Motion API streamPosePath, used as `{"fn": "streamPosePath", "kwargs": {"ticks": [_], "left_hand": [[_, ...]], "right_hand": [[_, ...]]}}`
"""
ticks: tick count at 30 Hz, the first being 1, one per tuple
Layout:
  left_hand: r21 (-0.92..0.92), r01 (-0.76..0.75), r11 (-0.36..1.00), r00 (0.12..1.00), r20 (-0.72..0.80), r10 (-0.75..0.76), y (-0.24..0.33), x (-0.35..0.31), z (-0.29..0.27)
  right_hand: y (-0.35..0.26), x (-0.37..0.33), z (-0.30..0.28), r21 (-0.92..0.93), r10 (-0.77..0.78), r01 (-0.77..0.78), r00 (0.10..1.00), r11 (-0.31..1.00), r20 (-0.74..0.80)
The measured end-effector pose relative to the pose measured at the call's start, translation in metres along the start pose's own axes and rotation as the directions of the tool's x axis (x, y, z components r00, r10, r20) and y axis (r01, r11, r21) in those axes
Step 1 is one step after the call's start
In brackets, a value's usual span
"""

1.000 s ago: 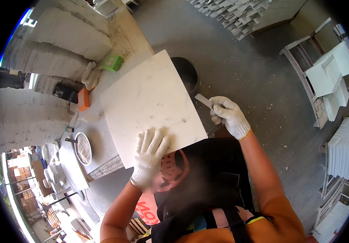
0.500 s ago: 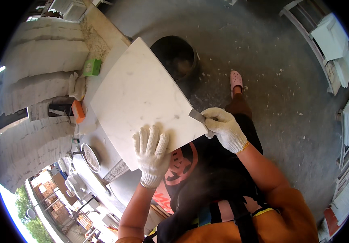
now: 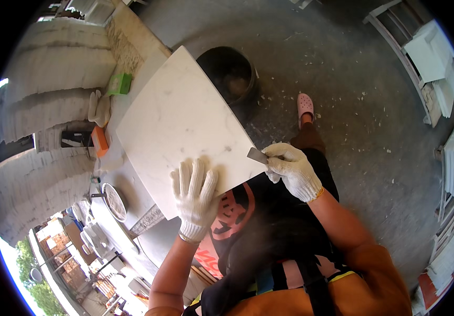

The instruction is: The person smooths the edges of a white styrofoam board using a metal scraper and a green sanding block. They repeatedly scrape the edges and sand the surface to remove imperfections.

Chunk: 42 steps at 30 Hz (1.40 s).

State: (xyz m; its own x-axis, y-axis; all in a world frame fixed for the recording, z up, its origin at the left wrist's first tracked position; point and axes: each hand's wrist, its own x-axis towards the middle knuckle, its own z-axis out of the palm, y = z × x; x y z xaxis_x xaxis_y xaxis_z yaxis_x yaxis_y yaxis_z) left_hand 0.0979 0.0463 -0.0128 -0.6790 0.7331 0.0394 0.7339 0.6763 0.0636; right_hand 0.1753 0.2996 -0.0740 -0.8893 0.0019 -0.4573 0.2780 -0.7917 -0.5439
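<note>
A large white tile (image 3: 179,116) with faint grey marbling lies flat in front of me, one corner reaching toward my body. My left hand (image 3: 193,195), in a white knitted glove, rests palm down on its near edge, fingers stretched and a little apart. At the tile's right edge, close to the near right corner, my gloved right hand (image 3: 292,171) pinches a small flat grey strip (image 3: 257,155). The strip lies against that edge, its free end over the tile's face. The fingertips' underside is hidden.
A black bucket (image 3: 227,73) stands beyond the tile's right edge. Along the left bench are a green box (image 3: 119,84), a spare glove (image 3: 99,109), an orange block (image 3: 99,141) and a round pan (image 3: 115,202). White slabs (image 3: 431,50) sit on racks at right. Chips litter the floor.
My right hand and the grey strip have slid slightly along the tile's right edge toward the near corner. My left hand keeps its place on the tile.
</note>
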Motion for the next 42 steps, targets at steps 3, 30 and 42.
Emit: {"fn": "streamPosePath", "kwargs": {"ticks": [3,30,42], "left_hand": [[0.019,-0.004,1.000,1.000,0.022,0.003,-0.001,0.002,-0.001],[-0.005,-0.012,1.000,1.000,0.005,0.012,0.001,0.003,-0.004],[-0.044,-0.009,0.999,0.999,-0.044,0.007,0.004,0.004,-0.008]], "right_hand": [[0.000,0.008,-0.004,-0.020,-0.068,0.070,0.995,0.997,0.075],[-0.003,0.008,0.005,0.052,-0.027,0.027,1.000,0.998,0.009],[-0.030,-0.023,0.003,-0.438,-0.058,0.013,0.994,0.899,-0.091]]}}
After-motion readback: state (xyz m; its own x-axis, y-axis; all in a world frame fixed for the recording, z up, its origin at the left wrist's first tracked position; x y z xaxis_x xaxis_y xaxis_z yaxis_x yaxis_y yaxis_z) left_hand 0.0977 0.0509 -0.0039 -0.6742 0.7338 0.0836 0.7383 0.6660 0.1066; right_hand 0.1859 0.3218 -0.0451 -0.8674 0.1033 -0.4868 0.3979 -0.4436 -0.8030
